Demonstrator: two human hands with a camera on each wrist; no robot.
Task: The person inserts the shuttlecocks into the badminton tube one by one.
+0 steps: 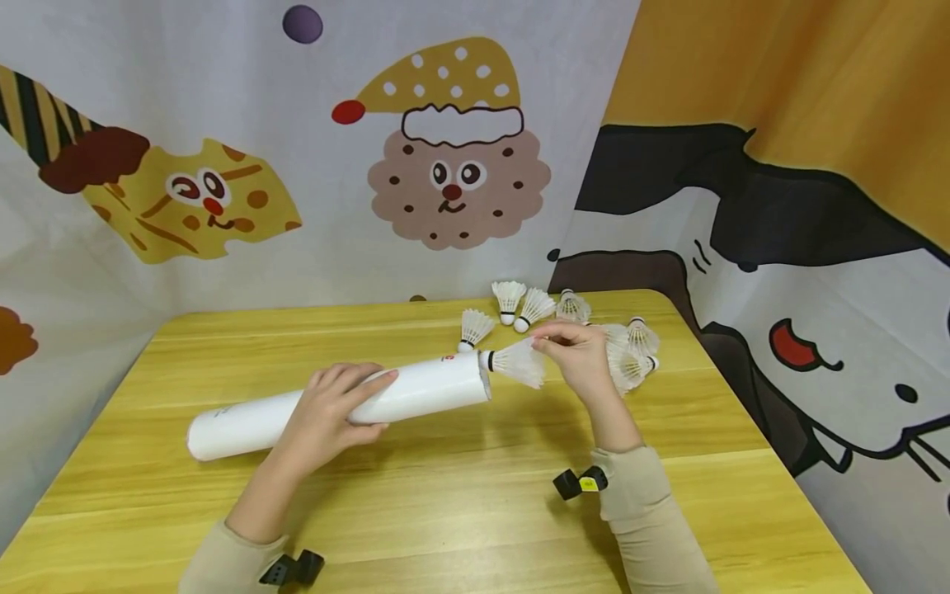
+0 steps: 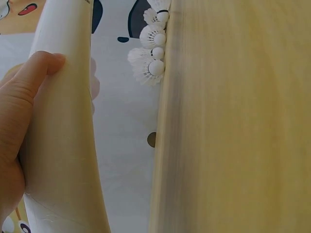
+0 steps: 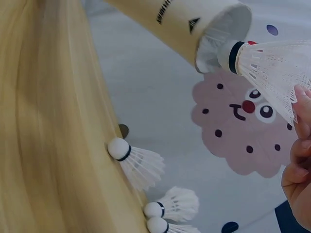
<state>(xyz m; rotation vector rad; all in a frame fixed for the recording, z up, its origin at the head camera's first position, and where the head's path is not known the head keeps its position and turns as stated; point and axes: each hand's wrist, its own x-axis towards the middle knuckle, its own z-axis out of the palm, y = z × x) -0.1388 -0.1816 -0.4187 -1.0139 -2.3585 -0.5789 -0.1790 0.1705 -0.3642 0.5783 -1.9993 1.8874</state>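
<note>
My left hand [image 1: 330,417] grips a long white tube [image 1: 423,389] around its middle, holding it slantwise above the table. In the left wrist view the thumb [image 2: 41,68] lies along the tube's side. A white shuttlecock [image 1: 519,363] is pinched at its skirt edge by my right hand [image 1: 582,359]. Its cork points into the tube's mouth, as the right wrist view shows, where the cork [image 3: 227,56] is just at the opening. Inside the tube, some white feathery skirt [image 3: 214,41] shows.
Several loose shuttlecocks [image 1: 508,301] lie at the back of the wooden table [image 1: 445,511]. More of them [image 1: 629,363] cluster behind my right hand. A printed cloth [image 1: 326,206] hangs behind the table's far edge.
</note>
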